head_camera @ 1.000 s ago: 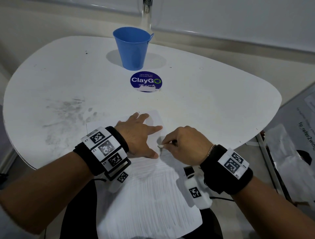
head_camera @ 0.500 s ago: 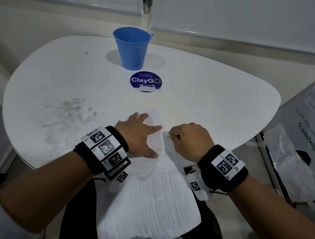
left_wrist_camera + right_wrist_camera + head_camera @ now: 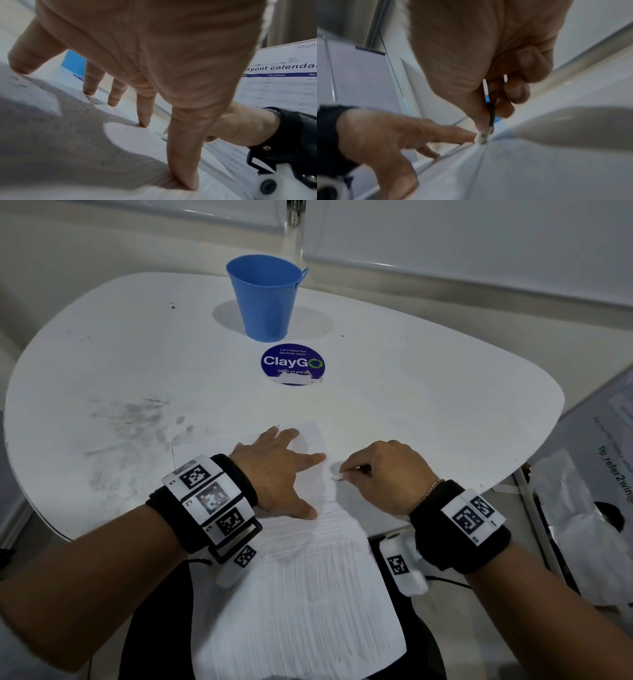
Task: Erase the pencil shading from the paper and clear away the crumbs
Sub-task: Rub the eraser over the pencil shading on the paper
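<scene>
Two hands: left (image 3: pixel 274 470) flat on one paper (image 3: pixel 301 594), right (image 3: pixel 387 474) pinching one eraser (image 3: pixel 337 478).

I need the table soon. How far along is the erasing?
Early on. The far part of the paper under the left hand looks clean, and the right hand pinches the eraser against the sheet there. The pencil shading on the near half, which overhangs the table, remains. Crumbs are too small to make out; the blue bucket stands apart.

An office pantry — the table sticker (image 3: pixel 292 364) reads "Let's keep our pantries clean".
</scene>
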The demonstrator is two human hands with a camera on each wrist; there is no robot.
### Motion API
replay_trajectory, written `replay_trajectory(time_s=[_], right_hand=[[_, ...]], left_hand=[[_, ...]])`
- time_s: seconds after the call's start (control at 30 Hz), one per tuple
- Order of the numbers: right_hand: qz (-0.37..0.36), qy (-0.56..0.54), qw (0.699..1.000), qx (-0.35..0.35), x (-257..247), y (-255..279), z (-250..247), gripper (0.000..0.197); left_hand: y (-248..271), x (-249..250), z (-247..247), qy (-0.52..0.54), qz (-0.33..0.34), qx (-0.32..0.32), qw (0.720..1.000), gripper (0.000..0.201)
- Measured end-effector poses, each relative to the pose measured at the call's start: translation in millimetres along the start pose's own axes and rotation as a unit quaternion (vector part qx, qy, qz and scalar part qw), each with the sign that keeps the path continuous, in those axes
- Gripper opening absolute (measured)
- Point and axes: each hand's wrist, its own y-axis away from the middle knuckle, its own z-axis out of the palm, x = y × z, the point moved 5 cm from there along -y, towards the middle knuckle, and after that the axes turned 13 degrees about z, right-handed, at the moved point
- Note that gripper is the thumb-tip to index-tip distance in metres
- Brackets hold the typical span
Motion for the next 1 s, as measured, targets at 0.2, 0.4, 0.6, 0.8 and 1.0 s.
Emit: replay_trajectory(time_s=[0.2,0.4,0.6,0.8,1.0], right_hand=[[0.005,-0.012,0.999,0.039,-3.9,2.3,9.6,0.022],[-0.035,-0.021,0.999,0.012,-20.1,14.8,12.8,0.023],[-0.054,0.014,0.998,-0.043,-27.1,22.7,17.4,0.023],[-0.017,0.029,0.999,0.008,-18.8,17.8,13.3,0.022],[-0.036,0.01,0.999,-0.001,-30.7,26.3,12.5,0.022]], left_hand=[[0.1,-0.7,0.8,0.002,-0.003,0.0,1.0,0.098],[-0.9,0.0,-0.5,-0.003,-0.001,0.002,1.0,0.098],[-1.0,-1.8,2.0,0.0,-0.003,-0.003,1.0,0.1],[-0.7,-1.6,1.4,0.001,-0.002,0.004,1.0,0.098],[-0.6,-1.2,0.3,0.005,0.001,0.0,1.0,0.102]])
